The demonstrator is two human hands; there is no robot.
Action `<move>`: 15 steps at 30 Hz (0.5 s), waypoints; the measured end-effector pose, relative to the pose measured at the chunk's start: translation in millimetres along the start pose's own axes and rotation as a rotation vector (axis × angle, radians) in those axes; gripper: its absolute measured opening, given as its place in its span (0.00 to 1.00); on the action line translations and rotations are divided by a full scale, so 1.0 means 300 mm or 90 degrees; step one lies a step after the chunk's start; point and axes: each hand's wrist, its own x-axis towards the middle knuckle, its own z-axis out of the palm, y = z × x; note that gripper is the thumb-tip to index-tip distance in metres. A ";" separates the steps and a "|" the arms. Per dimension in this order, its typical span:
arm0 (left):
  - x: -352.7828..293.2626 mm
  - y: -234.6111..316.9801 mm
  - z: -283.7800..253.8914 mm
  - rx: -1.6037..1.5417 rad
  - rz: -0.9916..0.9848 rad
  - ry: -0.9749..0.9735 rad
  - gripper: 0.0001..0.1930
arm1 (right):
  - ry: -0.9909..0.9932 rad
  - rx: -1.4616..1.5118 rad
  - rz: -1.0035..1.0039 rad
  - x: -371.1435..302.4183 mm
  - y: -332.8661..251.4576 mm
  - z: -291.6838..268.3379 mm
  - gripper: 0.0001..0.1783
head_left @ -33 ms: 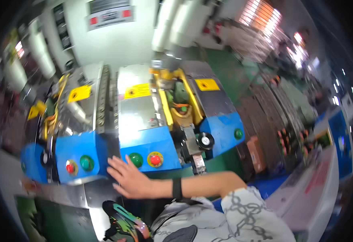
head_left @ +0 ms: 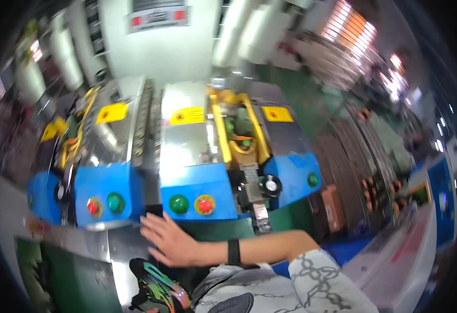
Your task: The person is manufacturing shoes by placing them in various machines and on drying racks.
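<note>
My right hand [head_left: 170, 241] is open with its fingers spread and nothing in it. It hovers just in front of a blue machine panel [head_left: 197, 180], with its fingertips below and left of a green button [head_left: 179, 204]. A red button [head_left: 205, 204] sits beside the green one. Below my right hand is a shoe [head_left: 158, 284], black with green and orange patches, tilted close to my body. A bit of my left hand [head_left: 152, 310] shows at the lower edge, closed on the shoe; most of it is hidden.
Yellow arms [head_left: 220, 128] frame a dark green form in the machine. A black knob [head_left: 270, 185] projects at its front right. Another blue panel [head_left: 100, 182] with red and green buttons stands to the left. A dark slatted rack [head_left: 338, 151] and a cardboard box [head_left: 333, 208] are at right.
My right hand has drawn slightly back from the panel, toward my body. The view has shifted a little, so the machines sit farther right. The shoe stays near my body.
</note>
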 end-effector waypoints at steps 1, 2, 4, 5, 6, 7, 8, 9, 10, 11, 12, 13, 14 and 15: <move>-0.020 -0.032 -0.084 -0.009 0.014 0.047 0.18 | -0.039 0.082 -0.040 -0.058 -0.064 0.046 0.28; -0.060 -0.047 -0.107 -0.051 0.029 0.029 0.17 | -0.095 0.154 -0.028 -0.122 -0.079 0.115 0.27; -0.147 -0.085 -0.129 -0.086 0.125 0.002 0.18 | -0.207 0.308 0.076 -0.206 -0.066 0.221 0.24; -0.187 -0.061 -0.133 -0.064 0.200 0.000 0.21 | -0.273 0.383 0.171 -0.235 -0.082 0.244 0.23; -0.268 0.008 -0.063 -0.085 0.176 -0.047 0.20 | -0.218 0.337 0.165 -0.265 -0.110 0.257 0.19; -0.245 -0.041 -0.164 -0.105 0.225 0.086 0.23 | -0.231 0.324 0.141 -0.288 -0.139 0.264 0.19; -0.225 -0.041 -0.180 -0.072 0.209 0.187 0.25 | -0.267 0.342 0.138 -0.321 -0.160 0.276 0.19; -0.176 -0.097 -0.194 0.009 0.277 0.217 0.31 | -0.319 0.356 0.129 -0.345 -0.154 0.249 0.20; -0.040 -0.209 -0.342 0.183 0.410 0.292 0.37 | -0.399 0.398 0.138 -0.352 -0.194 0.250 0.20; -0.041 -0.129 -0.245 0.327 0.347 0.353 0.40 | -0.459 0.401 0.176 -0.355 -0.181 0.276 0.20; 0.046 -0.200 -0.300 0.334 0.441 0.399 0.39 | -0.481 0.457 0.201 -0.351 -0.199 0.321 0.23; 0.130 -0.285 -0.407 0.352 0.527 0.428 0.38 | -0.496 0.498 0.245 -0.367 -0.209 0.369 0.26; 0.112 -0.261 -0.452 0.275 0.414 0.328 0.39 | -0.514 0.520 0.263 -0.360 -0.184 0.397 0.32; 0.075 -0.196 -0.482 0.197 0.307 0.223 0.39 | -0.523 0.544 0.284 -0.349 -0.164 0.436 0.38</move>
